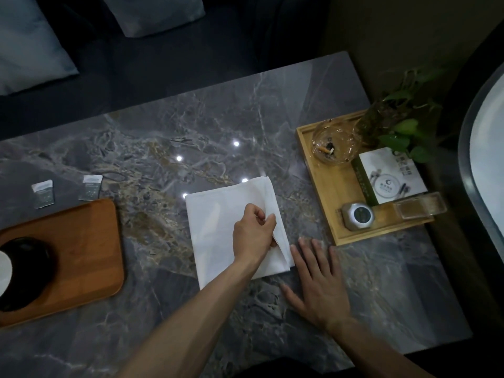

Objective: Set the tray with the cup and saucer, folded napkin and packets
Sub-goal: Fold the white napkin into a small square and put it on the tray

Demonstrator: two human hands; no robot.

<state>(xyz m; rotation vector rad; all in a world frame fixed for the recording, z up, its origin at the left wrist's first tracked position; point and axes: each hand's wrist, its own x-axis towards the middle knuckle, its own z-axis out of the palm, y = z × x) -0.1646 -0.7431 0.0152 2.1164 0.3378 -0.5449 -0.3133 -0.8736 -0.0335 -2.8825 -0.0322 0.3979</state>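
napkin [218, 227] on grey marble table [191, 132], left hand [253, 236] pinching its fold, right hand [319, 285] flat, dim room

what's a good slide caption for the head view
Left hand pinches a fold in the white napkin; right hand rests flat on the table.

The counter [218, 132] is gray stone with pale lines. A white napkin [218, 227] lies in the middle. Two small packets [43, 193] [90, 187] lie at the left, near a brown tray [90, 241]. A light wooden tray [330, 203] sits at the right.
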